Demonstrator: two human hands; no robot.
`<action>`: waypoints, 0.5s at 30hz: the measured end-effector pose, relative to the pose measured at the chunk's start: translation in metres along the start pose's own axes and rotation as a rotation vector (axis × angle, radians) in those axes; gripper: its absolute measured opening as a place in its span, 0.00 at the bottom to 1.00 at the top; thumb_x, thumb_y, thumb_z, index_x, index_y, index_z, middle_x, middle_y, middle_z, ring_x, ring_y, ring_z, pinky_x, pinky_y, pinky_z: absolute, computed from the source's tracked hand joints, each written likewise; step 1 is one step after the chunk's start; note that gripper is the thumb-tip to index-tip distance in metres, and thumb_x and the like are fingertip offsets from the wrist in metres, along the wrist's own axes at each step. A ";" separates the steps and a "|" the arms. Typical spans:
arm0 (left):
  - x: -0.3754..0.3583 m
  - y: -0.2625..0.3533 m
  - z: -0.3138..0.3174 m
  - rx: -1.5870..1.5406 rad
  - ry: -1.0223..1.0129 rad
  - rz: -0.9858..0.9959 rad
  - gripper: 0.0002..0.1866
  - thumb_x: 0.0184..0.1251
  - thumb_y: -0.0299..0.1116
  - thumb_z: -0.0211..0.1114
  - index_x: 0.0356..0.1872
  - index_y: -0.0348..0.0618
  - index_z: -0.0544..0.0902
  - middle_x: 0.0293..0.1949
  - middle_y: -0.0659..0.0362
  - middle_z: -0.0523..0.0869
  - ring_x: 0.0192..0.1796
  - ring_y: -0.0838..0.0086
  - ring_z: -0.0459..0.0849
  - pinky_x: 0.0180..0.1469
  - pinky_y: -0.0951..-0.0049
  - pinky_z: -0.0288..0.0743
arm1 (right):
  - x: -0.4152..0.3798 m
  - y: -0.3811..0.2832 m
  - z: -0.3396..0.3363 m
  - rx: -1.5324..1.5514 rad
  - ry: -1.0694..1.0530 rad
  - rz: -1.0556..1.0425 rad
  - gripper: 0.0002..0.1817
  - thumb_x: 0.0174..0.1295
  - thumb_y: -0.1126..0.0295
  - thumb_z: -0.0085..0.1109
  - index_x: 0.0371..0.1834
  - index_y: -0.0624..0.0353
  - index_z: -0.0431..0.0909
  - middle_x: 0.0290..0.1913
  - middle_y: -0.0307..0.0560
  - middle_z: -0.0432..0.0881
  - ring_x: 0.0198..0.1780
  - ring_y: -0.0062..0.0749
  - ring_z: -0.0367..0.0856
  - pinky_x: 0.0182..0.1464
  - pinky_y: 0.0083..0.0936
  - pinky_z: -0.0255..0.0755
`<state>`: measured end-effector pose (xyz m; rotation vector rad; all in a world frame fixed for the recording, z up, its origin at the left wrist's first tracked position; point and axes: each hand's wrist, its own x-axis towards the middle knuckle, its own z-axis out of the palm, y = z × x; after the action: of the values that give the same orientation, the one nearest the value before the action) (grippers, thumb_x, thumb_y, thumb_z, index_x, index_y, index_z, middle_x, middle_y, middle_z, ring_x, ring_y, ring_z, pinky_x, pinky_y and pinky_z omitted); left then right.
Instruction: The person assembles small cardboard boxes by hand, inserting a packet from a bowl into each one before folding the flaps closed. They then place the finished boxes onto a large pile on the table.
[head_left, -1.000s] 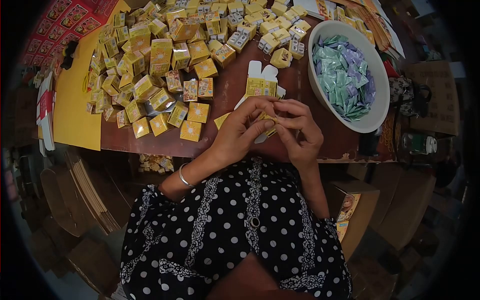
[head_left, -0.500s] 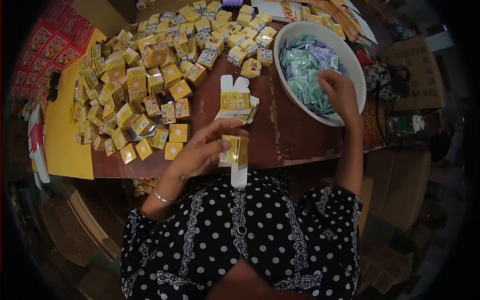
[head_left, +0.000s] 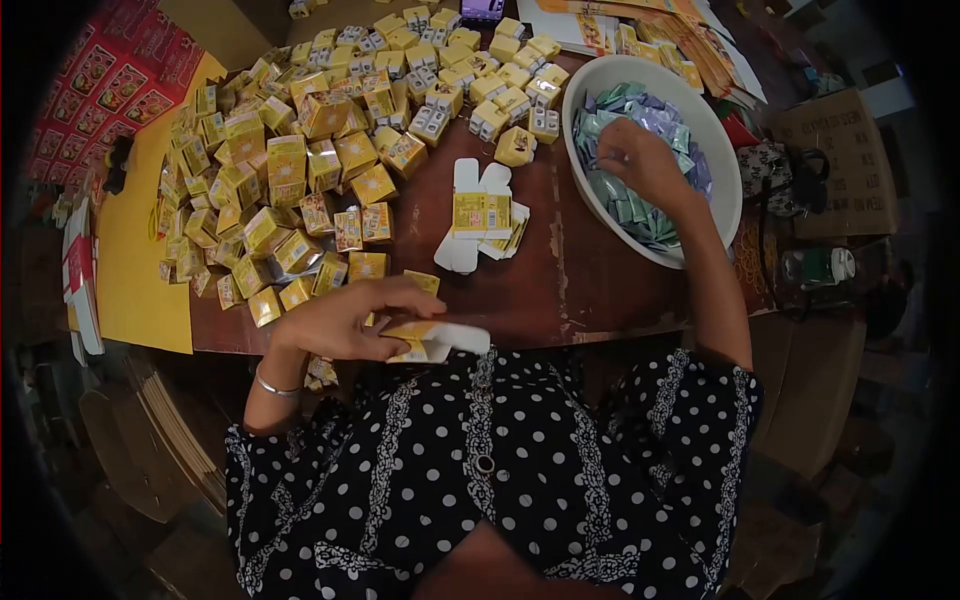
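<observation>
We are looking down on a brown tabletop, our landmark, with a yellow sheet lying over its left end. Across its far left half a big heap of small yellow boxes is spreading, and at its right end a white bowl is sitting, filled with green and purple sachets. Near the tabletop's middle a short stack of flat, unfolded cartons is lying. Our right hand is reaching into the bowl, fingers curled down among the sachets; we cannot tell whether its grip is closing on one. Our left hand is hovering at the tabletop's near edge, its grip pinching a half-folded yellow carton with its white flap pointing right, held just off the edge above our dotted blouse.
</observation>
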<state>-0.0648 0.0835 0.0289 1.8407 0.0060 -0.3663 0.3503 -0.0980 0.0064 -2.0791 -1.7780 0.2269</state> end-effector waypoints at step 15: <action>0.095 0.025 0.053 -0.497 0.704 0.204 0.35 0.58 0.16 0.75 0.68 0.38 0.73 0.58 0.57 0.84 0.59 0.73 0.84 0.61 0.71 0.82 | -0.039 -0.175 -0.015 0.862 0.566 0.169 0.05 0.67 0.81 0.65 0.43 0.65 0.79 0.35 0.42 0.85 0.31 0.18 0.82 0.35 0.14 0.75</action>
<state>0.0168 0.0087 0.0154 1.3753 0.3591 0.4084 0.1897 -0.1185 0.0841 -1.4486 -0.9208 0.3349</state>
